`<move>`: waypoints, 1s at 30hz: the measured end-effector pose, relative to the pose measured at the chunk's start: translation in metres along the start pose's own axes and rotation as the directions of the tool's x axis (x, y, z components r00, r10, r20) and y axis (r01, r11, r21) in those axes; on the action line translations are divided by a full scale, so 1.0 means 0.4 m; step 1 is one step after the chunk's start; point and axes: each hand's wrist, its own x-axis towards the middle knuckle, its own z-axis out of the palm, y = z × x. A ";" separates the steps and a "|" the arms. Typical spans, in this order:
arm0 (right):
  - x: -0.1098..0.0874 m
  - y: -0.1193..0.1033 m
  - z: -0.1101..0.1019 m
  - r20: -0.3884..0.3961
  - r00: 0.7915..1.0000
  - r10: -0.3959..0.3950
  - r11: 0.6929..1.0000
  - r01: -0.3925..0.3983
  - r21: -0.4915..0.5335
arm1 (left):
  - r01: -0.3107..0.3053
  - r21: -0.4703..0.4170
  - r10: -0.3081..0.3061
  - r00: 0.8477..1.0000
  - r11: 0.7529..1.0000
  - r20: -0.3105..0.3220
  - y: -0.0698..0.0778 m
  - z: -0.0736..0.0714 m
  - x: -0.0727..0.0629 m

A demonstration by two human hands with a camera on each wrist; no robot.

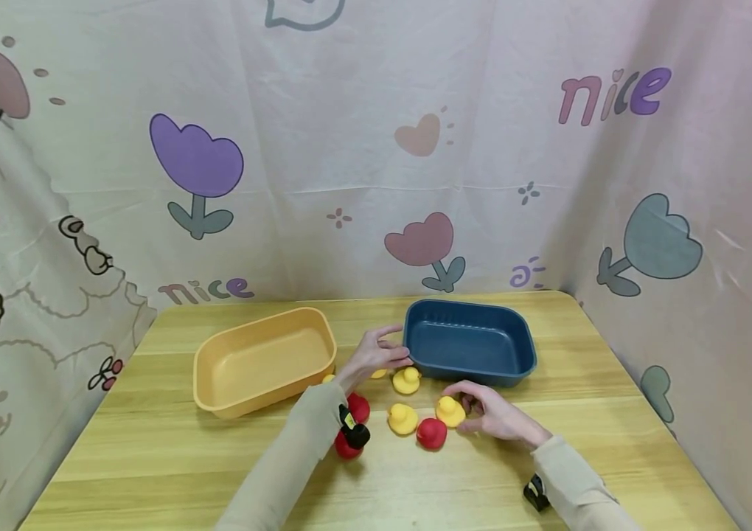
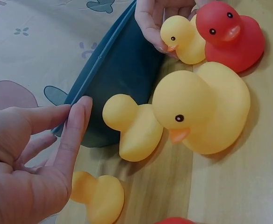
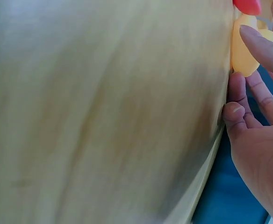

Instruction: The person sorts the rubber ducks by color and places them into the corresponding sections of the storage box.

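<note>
My left hand (image 1: 376, 352) is at the left end of a dark blue bin (image 1: 472, 346); in the left wrist view its rim lies between my thumb and a finger. Low on the table, my right hand (image 1: 497, 414) has thumb and fingers on either side of a yellow rubber duck (image 1: 450, 413). Touching distance from that duck is a red rubber duck (image 1: 432, 434). Another yellow duck (image 1: 402, 419) stands left of it, and one more yellow duck (image 2: 135, 128) sits against the bin's outer wall. My left arm partly hides several ducks.
A yellow-orange bin (image 1: 263, 361) stands at the back left of the wooden table (image 1: 150, 457), with nothing seen inside. Two red ducks, one of them a red duck (image 1: 359, 407), lie beside my left forearm. A printed cloth (image 1: 323, 162) hangs behind the table.
</note>
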 end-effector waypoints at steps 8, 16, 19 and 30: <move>-0.009 -0.008 0.000 0.000 0.999 -0.046 0.999 0.046 0.011 | -0.001 0.004 0.001 1.000 1.000 0.009 -0.012 -0.008 -0.006; -0.010 -0.039 -0.028 -0.033 0.993 -0.111 0.993 0.112 0.044 | -0.012 -0.017 0.013 1.000 1.000 0.016 -0.013 -0.009 -0.015; -0.003 -0.049 -0.044 -0.031 0.992 -0.121 0.988 0.124 0.094 | -0.008 -0.013 0.009 1.000 1.000 0.026 -0.012 -0.010 -0.017; 0.041 -0.079 -0.109 -0.059 0.993 -0.106 0.988 0.112 0.109 | -0.009 0.021 0.008 0.999 1.000 0.042 -0.011 -0.015 -0.024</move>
